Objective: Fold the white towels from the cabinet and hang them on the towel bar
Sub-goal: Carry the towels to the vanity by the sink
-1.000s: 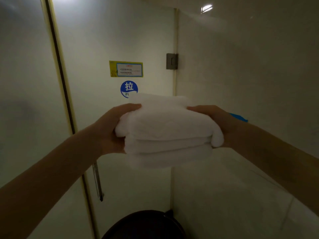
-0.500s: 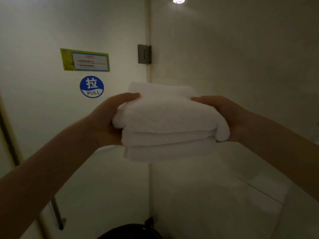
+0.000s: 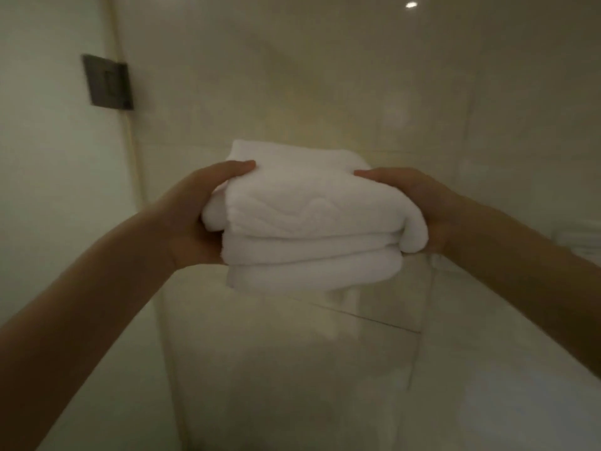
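Between left fingers (image 3: 232,168) and right fingers (image 3: 374,174): towels (image 3: 312,222).

We see a dim, yellowish, softly blurred view; a ceiling light (image 3: 411,4) glints top right, and the towels (image 3: 309,216) stand out brightest.

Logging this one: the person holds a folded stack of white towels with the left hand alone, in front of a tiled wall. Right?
Not alone. The head view shows the left hand gripping one end of the stack of white towels and the right hand gripping the other. The tiled wall behind is right.
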`<move>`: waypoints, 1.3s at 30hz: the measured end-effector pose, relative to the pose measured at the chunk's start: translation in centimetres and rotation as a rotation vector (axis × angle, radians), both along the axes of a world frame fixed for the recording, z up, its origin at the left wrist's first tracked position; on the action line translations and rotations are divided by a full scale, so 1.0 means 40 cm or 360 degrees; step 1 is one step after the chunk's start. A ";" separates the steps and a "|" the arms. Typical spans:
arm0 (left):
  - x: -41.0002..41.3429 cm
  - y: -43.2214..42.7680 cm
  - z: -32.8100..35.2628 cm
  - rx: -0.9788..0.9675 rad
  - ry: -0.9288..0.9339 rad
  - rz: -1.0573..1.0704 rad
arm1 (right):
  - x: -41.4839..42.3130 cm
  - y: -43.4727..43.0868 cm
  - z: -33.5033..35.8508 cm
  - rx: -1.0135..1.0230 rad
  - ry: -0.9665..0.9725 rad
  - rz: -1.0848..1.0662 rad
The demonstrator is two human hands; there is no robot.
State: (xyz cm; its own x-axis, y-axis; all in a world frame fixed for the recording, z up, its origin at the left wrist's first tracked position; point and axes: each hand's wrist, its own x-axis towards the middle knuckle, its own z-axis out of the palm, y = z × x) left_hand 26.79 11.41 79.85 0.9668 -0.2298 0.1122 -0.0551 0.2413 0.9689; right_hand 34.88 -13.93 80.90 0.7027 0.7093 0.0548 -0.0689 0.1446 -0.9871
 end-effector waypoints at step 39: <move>-0.101 -1.015 0.020 0.0019 -0.0004 -0.1763 | -0.805 -0.810 0.023 -0.0136 0.0072 -0.2107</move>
